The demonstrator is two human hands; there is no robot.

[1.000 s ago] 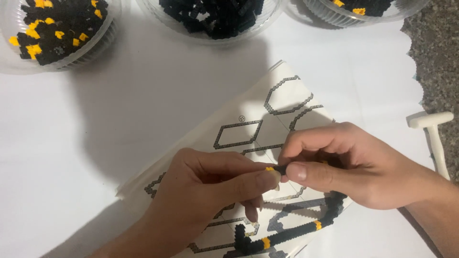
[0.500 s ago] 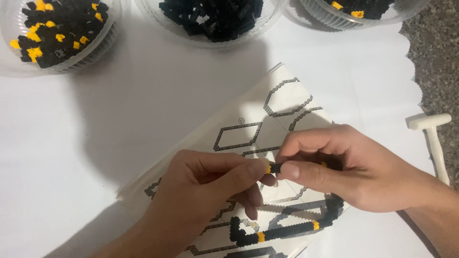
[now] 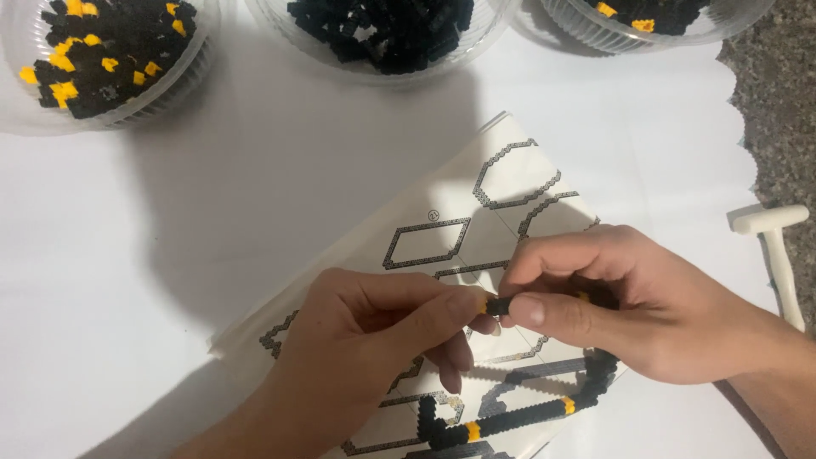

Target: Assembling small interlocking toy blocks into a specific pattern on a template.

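While hovering over the printed pattern sheet (image 3: 501, 191), the left hand (image 3: 374, 340) and right hand (image 3: 646, 297) are both pinching shut on one small black-and-yellow brick piece (image 3: 495, 304), lying crosswise between their fingertips.

You face a white table cover (image 3: 170, 255), scalloped right edge, speckled grey stone counter (image 3: 778, 102) far right, soft overhead light

White sheet (image 3: 510, 204) with grey hexagon outlines; black and yellow bricks (image 3: 106, 59) in clear bowl; white hammer (image 3: 778, 255)
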